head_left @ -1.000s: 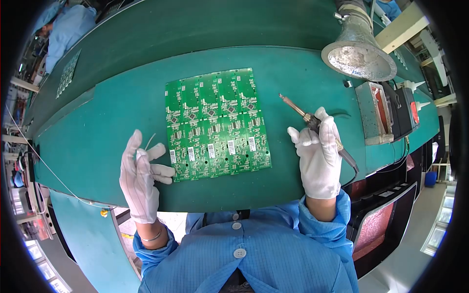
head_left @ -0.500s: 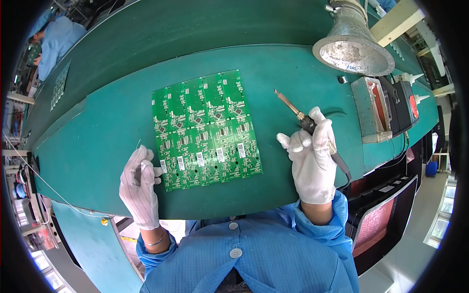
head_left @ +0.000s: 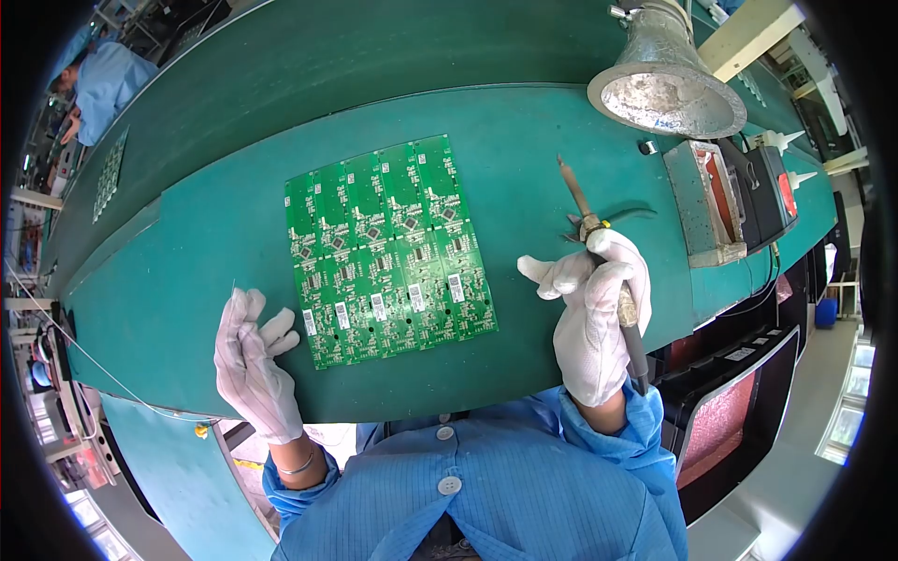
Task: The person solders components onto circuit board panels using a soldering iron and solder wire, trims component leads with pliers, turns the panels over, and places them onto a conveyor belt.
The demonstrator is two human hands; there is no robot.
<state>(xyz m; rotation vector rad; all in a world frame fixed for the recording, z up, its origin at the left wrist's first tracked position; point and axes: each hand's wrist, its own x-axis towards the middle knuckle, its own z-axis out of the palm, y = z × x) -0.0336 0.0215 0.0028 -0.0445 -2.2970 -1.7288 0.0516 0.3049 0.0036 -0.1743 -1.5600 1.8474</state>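
A panel of green circuit boards (head_left: 388, 252) with white labels lies flat on the green work surface (head_left: 421, 388). Just left of it, my gloved left hand (head_left: 254, 365) has its fingers bent together around a thin wire (head_left: 234, 283), whose tip sticks up past the fingertips. To the right of the panel, my gloved right hand (head_left: 595, 318) is closed on a soldering iron (head_left: 577, 192). The iron's tip points up and away from me, clear of the boards, and its grip runs down along my palm.
A metal fume funnel (head_left: 669, 98) hangs at the upper right. Below it stand a metal box (head_left: 697, 206) and a dark device (head_left: 762, 196). A small cap (head_left: 648, 148) lies nearby. At the upper left a person (head_left: 110, 79) in blue sits beside another board panel (head_left: 110, 176).
The soldering iron has turned more upright in my right hand, and its tip has shifted right. My left hand has moved slightly left and down, its fingers less curled.
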